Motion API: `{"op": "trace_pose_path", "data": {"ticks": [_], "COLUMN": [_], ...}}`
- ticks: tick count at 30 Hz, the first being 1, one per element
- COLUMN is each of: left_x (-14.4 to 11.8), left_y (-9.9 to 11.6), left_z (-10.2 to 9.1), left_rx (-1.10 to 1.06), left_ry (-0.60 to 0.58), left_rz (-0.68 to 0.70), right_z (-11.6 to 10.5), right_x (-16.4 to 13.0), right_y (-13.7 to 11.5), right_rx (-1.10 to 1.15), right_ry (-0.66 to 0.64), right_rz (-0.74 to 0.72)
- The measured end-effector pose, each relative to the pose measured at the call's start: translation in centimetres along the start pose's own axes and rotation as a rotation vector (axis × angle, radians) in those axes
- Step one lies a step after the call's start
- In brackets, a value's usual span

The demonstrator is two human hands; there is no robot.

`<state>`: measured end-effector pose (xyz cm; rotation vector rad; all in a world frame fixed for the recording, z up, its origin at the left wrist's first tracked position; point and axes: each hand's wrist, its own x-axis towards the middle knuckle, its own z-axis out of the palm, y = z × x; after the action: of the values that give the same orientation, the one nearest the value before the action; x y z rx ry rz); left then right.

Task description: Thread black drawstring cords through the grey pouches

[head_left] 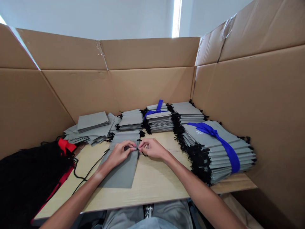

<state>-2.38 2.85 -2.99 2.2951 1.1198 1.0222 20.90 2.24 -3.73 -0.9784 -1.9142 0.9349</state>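
A flat grey fabric pouch [122,175] lies on the table in front of me. My left hand [119,155] rests over it, thumb and fingertips pinched near its right edge. My right hand [154,148] faces it with closed fingertips almost touching the left ones; a short bit of black cord [144,155] shows under them. Something small and pale sits between the two pinches, too small to name. A loose black cord [96,163] runs across the table by my left forearm.
Cardboard walls [152,84] enclose the table [164,184]. A black cord heap [30,181] with a red ribbon [66,145] lies left. Loose grey pieces [92,122], a pouch stack [131,119] and a blue-ribboned bundle [221,143] stand behind and right.
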Motion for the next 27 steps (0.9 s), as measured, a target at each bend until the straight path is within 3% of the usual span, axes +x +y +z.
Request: {"op": "trace_pose_path", "data": {"ticks": [12,27], "left_x": [-0.2,-0.3], "left_y": [-1.2,-0.8], "left_z": [-0.1,0.3], "left_rx": [-0.155,-0.098], "left_ry": [0.07,0.094], "left_rz": [-0.124,-0.128], "right_z": [-0.6,-0.6], "right_x": [-0.2,-0.3], "right_y": [-0.5,-1.1], "right_rx": [-0.093,-0.134], "right_ry": [0.01,0.018], "right_rz": [-0.021,-0.04]}}
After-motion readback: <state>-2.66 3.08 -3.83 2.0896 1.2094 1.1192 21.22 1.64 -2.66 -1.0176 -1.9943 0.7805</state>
